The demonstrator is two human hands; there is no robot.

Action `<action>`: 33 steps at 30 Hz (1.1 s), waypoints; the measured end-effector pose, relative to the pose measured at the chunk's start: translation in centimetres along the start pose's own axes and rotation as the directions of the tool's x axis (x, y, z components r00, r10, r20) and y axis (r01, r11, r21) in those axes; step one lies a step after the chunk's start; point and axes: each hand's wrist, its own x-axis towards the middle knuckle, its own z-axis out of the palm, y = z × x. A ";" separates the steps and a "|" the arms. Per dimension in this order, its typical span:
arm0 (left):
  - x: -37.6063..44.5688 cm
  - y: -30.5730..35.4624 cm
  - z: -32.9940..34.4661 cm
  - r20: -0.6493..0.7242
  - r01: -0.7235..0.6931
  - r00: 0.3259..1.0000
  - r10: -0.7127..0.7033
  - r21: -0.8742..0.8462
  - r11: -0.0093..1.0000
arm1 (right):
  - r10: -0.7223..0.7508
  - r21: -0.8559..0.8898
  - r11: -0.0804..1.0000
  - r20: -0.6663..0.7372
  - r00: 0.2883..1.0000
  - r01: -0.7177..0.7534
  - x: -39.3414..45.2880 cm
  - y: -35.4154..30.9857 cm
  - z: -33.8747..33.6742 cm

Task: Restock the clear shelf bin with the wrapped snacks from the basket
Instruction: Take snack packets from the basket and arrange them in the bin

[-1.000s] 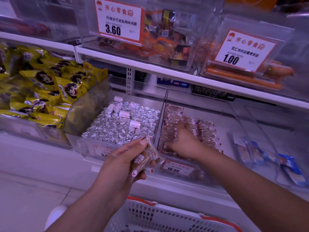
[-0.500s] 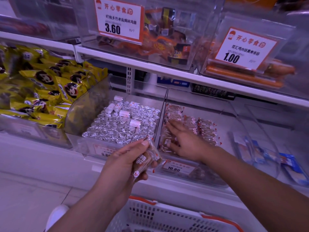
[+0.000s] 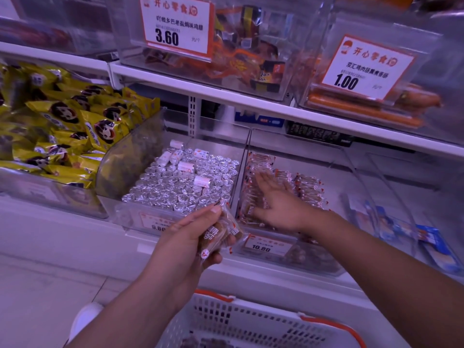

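Observation:
My left hand (image 3: 187, 237) grips a small bunch of clear-wrapped brown snacks (image 3: 219, 234) just in front of the shelf. My right hand (image 3: 278, 203) lies flat with fingers straight inside the clear shelf bin (image 3: 336, 156), resting on the rows of wrapped snacks (image 3: 305, 188) laid there. The bin carries a 10.80 price tag (image 3: 267, 244) on its front. The white basket with an orange rim (image 3: 251, 320) sits below my arms at the bottom edge; its contents are mostly hidden.
A bin of silver foil-wrapped rolls (image 3: 180, 182) stands left of the clear bin, and yellow packets (image 3: 62, 126) fill the far left. Blue packets (image 3: 426, 242) lie in the bin to the right. An upper shelf (image 3: 251, 104) with two clear bins hangs above.
My right hand has uncurled from a fist over the snacks and now lies flat on them, shifted slightly left and forward. My left hand keeps holding its bunch in place.

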 end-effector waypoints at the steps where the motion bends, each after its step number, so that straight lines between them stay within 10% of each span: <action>1: 0.0 0.0 0.0 0.001 0.007 1.000 -0.007 0.001 1.000 | -0.030 0.067 0.997 -0.119 0.992 0.039 -0.7 -0.4 -0.6; 5: -0.1 -0.3 0.0 0.035 0.020 0.999 -0.020 0.017 1.000 | -0.015 0.339 0.897 -0.621 0.784 0.285 -6.1 -3.5 -0.6; 9: -0.2 -1.0 0.5 0.069 0.031 0.997 -0.031 -0.003 1.000 | 0.098 0.848 0.497 -0.263 0.960 0.181 -9.7 -7.0 2.4; 15: -0.5 -1.9 0.7 0.112 0.033 0.993 -0.033 -0.002 0.999 | 0.338 0.922 0.378 -0.215 0.916 0.077 -11.0 -6.7 1.9; 20: -0.1 -2.8 1.2 -0.062 -0.156 0.987 0.151 -0.071 0.985 | 0.480 0.971 -0.207 -0.006 0.877 0.120 -13.2 -7.9 0.7; 25: -1.3 -4.1 2.5 -0.127 -0.242 0.961 0.247 0.051 0.969 | 0.493 0.993 -0.112 0.084 0.866 -0.033 -12.2 -11.9 3.5; 33: -2.2 -4.9 2.7 -0.087 -0.364 0.907 0.413 0.335 0.869 | 0.478 0.930 -0.367 0.184 0.859 0.005 -11.6 -13.9 4.6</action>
